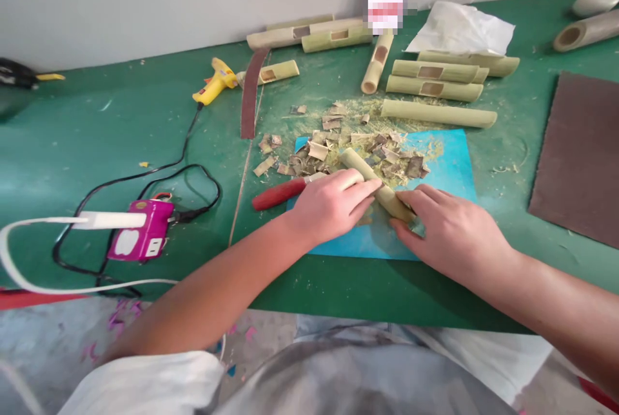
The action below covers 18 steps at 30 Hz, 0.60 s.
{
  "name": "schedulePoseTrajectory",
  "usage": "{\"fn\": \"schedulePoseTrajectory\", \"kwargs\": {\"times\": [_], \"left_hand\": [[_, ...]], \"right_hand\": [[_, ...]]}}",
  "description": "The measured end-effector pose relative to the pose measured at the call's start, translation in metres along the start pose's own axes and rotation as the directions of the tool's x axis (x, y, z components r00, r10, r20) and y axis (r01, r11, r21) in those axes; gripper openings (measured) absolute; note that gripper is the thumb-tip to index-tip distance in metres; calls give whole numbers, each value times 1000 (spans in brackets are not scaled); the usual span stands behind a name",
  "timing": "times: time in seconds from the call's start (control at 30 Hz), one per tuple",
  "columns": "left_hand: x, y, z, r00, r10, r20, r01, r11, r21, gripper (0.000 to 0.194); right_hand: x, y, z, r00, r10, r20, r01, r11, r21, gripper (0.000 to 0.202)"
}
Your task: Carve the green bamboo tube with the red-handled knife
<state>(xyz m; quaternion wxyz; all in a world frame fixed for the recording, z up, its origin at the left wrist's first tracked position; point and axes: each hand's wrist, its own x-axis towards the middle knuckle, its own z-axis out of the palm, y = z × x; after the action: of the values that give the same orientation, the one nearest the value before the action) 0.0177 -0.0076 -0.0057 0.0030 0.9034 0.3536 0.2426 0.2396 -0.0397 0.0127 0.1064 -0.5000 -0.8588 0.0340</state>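
Observation:
Both hands are on a pale green bamboo tube [358,162] that lies slanted over a blue sheet [447,170]. My left hand [333,202] is closed at the tube's middle, its fingertips pressing a small dark piece there; the rest of what it may hold is hidden. My right hand [449,225] grips the tube's near right end between thumb and fingers. A red-handled tool [278,194] lies beside my left hand, its front part partly hidden by the hand. Brown scraps [318,151] and shavings are heaped behind the tube.
Cut bamboo tubes [438,113] lie at the back, near a white plastic bag [461,28]. A yellow glue gun [216,83], brown strip [250,96] and purple power adapter [140,231] with cables are left. A dark sheet [578,157] lies right.

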Motion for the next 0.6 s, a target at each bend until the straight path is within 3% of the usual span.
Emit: {"fn": "schedulePoseTrajectory", "kwargs": {"times": [0.13,0.2,0.27,0.33,0.43,0.5,0.6], "left_hand": [[4,-1,-5,991,-106,-86,91,983,-161,20],[9,0,-10,965,-217,-146,162,934,-318,15],[13,2,-16,915,-389,-108,280,804,-525,13],[15,4,-19,837,-546,36,412,587,-696,13],[18,5,-18,724,-654,219,503,284,-816,17],[18,4,-16,690,-670,274,502,170,-848,18],[19,4,-14,688,-657,307,482,98,-871,14]], "right_hand": [[0,0,1,1000,-17,-6,17,1000,-10,16],[0,0,1,1000,-13,-9,13,1000,-8,16],[0,0,1,1000,-8,-7,8,1000,-3,17],[0,1,1,1000,-5,1,5,1000,0,17],[1,1,1,1000,0,13,0,1000,1,17],[1,1,1,1000,-2,8,2,1000,0,17],[0,2,1,1000,-11,-10,11,1000,-4,17]]}}
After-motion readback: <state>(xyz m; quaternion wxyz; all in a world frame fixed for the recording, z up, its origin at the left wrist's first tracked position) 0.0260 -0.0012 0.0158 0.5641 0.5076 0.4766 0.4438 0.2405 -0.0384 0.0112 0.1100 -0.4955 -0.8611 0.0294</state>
